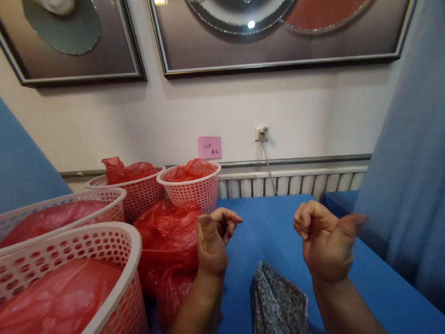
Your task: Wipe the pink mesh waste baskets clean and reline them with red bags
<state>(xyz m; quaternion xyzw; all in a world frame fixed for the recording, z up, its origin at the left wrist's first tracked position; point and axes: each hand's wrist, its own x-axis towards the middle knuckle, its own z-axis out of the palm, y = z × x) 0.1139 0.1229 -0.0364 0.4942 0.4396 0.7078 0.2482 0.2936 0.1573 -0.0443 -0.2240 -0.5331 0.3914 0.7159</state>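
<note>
My left hand [215, 240] is raised over the blue-covered table, beside a bulging red plastic bag [170, 237]. Its thumb points up, apart from the half-bent fingers, and nothing is in it. Opposite, my right hand [325, 239] hangs above the table with its fingers curled loosely and the thumb stretched outward, also without anything in it. Below and between the two hands lies a crumpled grey speckled cloth [278, 301]. Neither hand touches the cloth, and its near end is cut off by the bottom of the view.
On the left stand a large pink plastic basket [132, 253] and more baskets [116, 200] [143, 194] [205, 189], all holding red bags. A radiator [292, 184] runs along the wall under a socket with a plugged-in cord [268, 160]. Blue curtains [420, 179] hang at the right.
</note>
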